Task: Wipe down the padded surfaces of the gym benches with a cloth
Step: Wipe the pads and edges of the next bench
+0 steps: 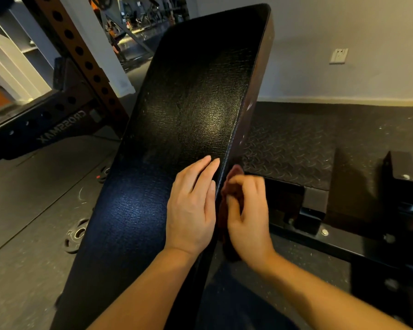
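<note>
Two bare hands are seen at the lower right part of a long black padded bench pad, which rises tilted from the near edge up toward the wall. At far left, a dark rack upright with a row of round holes is seen, with a crossbeam below it carrying mirrored lettering. On the rubber floor beside the pad, a small weight plate is laid flat. The textured pad surface is lit in patches — one pale sheen near its middle, one bluish lower down. The left hand is laid flat on the pad near its right edge, fingers straight and close together, pressed on the vinyl and curled round nothing. Just beside it, against the pad's right side edge, a dark red cloth is held by the right hand, whose fingers are curled and clamped on the fabric — this hand is motion-blurred. Further right, a diamond-pattern black mat is seen on the floor, with a black steel frame fixed by bolts in front of it. On the pale wall above, a white wall outlet is mounted.
</note>
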Motion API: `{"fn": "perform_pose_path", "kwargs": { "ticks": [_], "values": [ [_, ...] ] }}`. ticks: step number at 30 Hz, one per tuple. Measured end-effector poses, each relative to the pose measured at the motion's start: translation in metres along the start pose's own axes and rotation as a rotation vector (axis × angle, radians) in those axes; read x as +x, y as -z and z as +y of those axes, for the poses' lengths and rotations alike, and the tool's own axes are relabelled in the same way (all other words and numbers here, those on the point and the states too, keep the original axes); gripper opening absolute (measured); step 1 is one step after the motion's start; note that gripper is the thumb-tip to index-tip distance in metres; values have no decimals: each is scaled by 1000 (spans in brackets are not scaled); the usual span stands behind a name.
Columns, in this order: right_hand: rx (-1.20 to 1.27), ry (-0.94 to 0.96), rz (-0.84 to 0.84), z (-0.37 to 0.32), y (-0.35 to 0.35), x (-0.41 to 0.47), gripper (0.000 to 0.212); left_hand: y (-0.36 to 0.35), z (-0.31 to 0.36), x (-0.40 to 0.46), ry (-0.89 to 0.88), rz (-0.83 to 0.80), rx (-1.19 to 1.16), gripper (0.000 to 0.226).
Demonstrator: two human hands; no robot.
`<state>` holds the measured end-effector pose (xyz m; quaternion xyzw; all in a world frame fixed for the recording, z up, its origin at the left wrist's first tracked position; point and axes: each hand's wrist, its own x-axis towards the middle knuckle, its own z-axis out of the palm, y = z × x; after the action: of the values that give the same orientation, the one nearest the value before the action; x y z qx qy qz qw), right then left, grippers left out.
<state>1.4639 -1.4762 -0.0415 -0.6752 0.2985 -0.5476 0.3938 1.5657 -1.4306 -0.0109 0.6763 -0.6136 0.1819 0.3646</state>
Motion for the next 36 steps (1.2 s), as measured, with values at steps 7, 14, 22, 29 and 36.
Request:
{"fn": "perform_pose_path", "kwargs": {
  "ticks": [7,14,22,29,36],
  "values": [
    [-37,-38,87,-2,-11,-8,41,0,-1,0,15,10,-13,38],
    [101,-110,66,1,-1,15,47,0,0,0,20,10,-14,37],
    [91,-112,60,-5,-5,-13,42,0,-1,1,22,15,-8,37],
    [79,-201,215,1,1,45,37,0,-1,0,16,22,-9,36],
    [-3,83,54,15,8,-14,43,1,0,2,31,10,-11,37]
  ]
}}
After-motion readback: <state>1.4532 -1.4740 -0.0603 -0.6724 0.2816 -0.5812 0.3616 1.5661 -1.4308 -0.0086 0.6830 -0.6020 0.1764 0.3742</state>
